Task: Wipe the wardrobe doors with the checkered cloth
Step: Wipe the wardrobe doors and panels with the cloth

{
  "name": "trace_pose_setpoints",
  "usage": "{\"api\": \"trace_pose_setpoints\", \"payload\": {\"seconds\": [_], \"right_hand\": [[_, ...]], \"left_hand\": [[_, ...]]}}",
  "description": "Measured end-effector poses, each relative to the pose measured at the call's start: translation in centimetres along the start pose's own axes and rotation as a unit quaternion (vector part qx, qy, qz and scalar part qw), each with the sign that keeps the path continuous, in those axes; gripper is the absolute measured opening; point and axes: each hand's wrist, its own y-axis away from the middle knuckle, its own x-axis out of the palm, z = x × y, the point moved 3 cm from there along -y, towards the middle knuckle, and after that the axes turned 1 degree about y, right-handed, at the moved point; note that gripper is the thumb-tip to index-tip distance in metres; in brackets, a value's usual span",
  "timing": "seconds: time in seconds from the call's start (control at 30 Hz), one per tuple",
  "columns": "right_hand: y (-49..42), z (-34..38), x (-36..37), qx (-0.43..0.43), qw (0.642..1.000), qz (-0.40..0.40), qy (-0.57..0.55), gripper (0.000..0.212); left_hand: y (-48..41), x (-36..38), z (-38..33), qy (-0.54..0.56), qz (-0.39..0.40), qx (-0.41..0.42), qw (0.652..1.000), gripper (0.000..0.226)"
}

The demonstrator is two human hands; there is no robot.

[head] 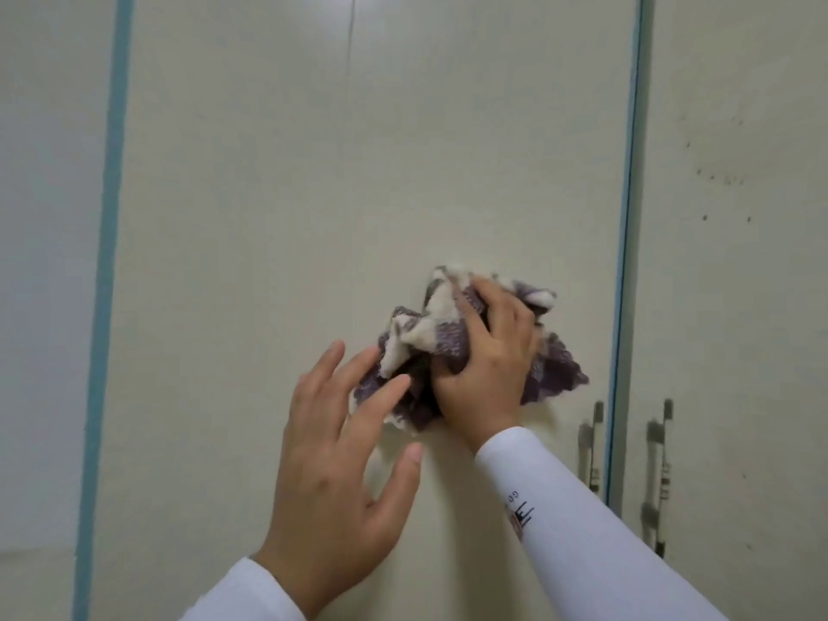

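Checkered cloth (452, 347), bunched, purple and cream, pressed flat against cream wardrobe door (313, 195), lower right part of that panel, near its right edge. Right hand (490, 356) clamped over cloth, fingers curled and dug into the folds, palm on top. Left hand (345, 450) just beside and below-left of cloth, fingers spread and loosely extended, fingertips overlapping cloth's lower-left fringe; actual contact with fabric or door couldn't be told. White sleeves (582, 522) on both forearms, dark print on the right one. Teal strip (627, 217) ran down door's right edge, another down its left edge. Metal handle (591, 445) low at door's right edge, just right of cloth, not touching it. Second handle (658, 472) on neighbouring door (739, 307) to the right. Dark specks scattered over that right-hand door.
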Motion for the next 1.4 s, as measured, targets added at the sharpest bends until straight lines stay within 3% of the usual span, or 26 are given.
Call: {"api": "trace_pose_setpoints", "payload": {"seconds": [0.13,0.33,0.47,0.57,0.67,0.73,0.83,0.97,1.1,1.2,1.27,1.37,1.4], "right_hand": [[-2.5,1.4,-1.5,-0.082,0.994,0.074,-0.023,0.039],[-1.8,-0.2,-8.9,0.021,0.995,0.079,-0.063,0.039],[0.0,-2.1,-13.2,0.143,0.981,0.077,-0.105,0.033],[-0.1,-3.3,-15.5,0.207,0.964,0.071,-0.155,0.03],[-0.8,-4.8,-16.7,0.281,0.941,0.065,-0.177,0.022],[-0.9,-5.6,-17.5,0.3,0.935,0.075,-0.174,0.025],[-0.7,-5.9,-18.4,0.293,0.936,0.126,-0.145,0.027],[-0.5,-6.4,-18.9,0.297,0.924,0.198,-0.139,0.036],[-1.5,-7.7,-19.8,0.363,0.864,0.2,-0.286,0.043],[-2.0,-9.5,-19.6,0.447,0.745,0.234,-0.435,0.028],[-2.0,-11.3,-19.2,0.484,0.684,0.281,-0.468,0.042],[-2.5,-14.9,-18.2,0.448,0.684,0.344,-0.463,0.022],[-2.6,-15.8,-18.1,0.428,0.677,0.374,-0.468,0.034]], "left_hand": [[-2.8,-1.4,-1.0,0.017,-0.015,-0.057,0.998,0.034],[-6.1,-1.5,-4.8,0.101,0.005,-0.184,0.978,0.03],[-6.5,1.3,-8.8,0.252,0.09,-0.334,0.904,0.009],[-7.0,3.3,-12.2,0.328,0.125,-0.368,0.861,0.012],[-7.3,4.7,-14.4,0.442,0.192,-0.37,0.794,0.026],[-7.1,5.6,-15.4,0.41,0.231,-0.336,0.816,0.036],[-7.5,6.8,-16.0,0.345,0.159,-0.36,0.852,0.012],[-9.0,8.2,-15.8,0.375,0.137,-0.372,0.838,0.027],[-10.3,8.8,-14.7,0.425,0.149,-0.393,0.802,0.024],[-11.6,9.4,-13.5,0.47,0.162,-0.41,0.765,0.024],[-12.4,9.5,-12.8,0.485,0.168,-0.415,0.751,0.026],[-13.1,10.4,-11.9,0.464,0.198,-0.401,0.764,0.022],[-13.2,10.6,-11.6,0.454,0.207,-0.393,0.772,0.02]]}}
